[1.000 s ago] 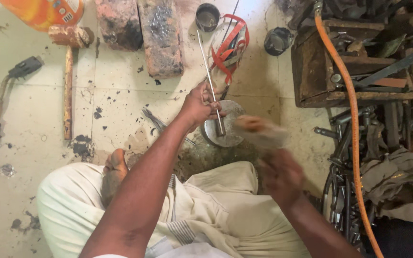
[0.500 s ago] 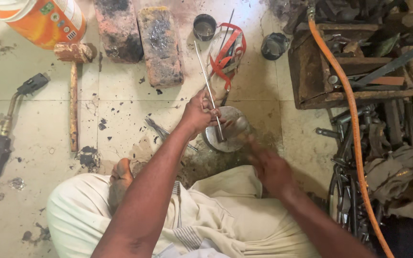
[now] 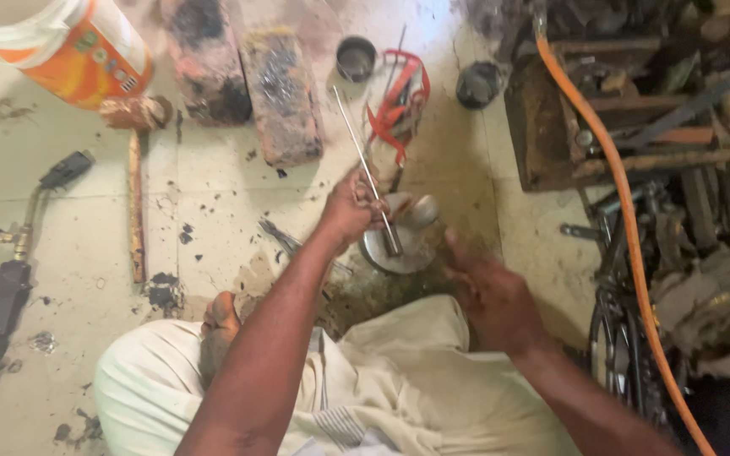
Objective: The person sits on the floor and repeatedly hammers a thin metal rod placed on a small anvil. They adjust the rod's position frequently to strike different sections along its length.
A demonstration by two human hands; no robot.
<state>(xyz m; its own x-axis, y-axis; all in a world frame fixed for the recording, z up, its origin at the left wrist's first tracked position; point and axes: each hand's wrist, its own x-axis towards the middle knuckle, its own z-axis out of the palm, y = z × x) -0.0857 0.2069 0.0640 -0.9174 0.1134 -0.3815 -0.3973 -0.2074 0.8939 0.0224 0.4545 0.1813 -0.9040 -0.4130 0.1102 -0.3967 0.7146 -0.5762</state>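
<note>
My left hand (image 3: pixel 350 211) is shut on a thin metal rod (image 3: pixel 352 127). The rod slants up and away, and its lower end rests on a round grey metal disc (image 3: pixel 407 257) lying on the floor in front of my knees. My right hand (image 3: pixel 492 295) hovers just right of the disc, back towards the camera and blurred. Whether it holds anything does not show. My white-clothed legs fill the bottom of the view, and a bare foot (image 3: pixel 220 317) shows under my left forearm.
Two sooty bricks (image 3: pixel 280 93) lie beyond the disc, with a red-handled tool (image 3: pixel 399 101) and two small dark cups (image 3: pixel 355 57) nearby. A wooden-handled hammer (image 3: pixel 135 169), a gas torch (image 3: pixel 10 270) and an orange bucket (image 3: pixel 69 46) are left. An orange hose (image 3: pixel 627 219) crosses a cluttered crate (image 3: pixel 618 118) on the right.
My right hand, raised beside the disc a second ago, has dropped lower and towards me. My left hand kept the rod on the disc. The camera has tilted slightly.
</note>
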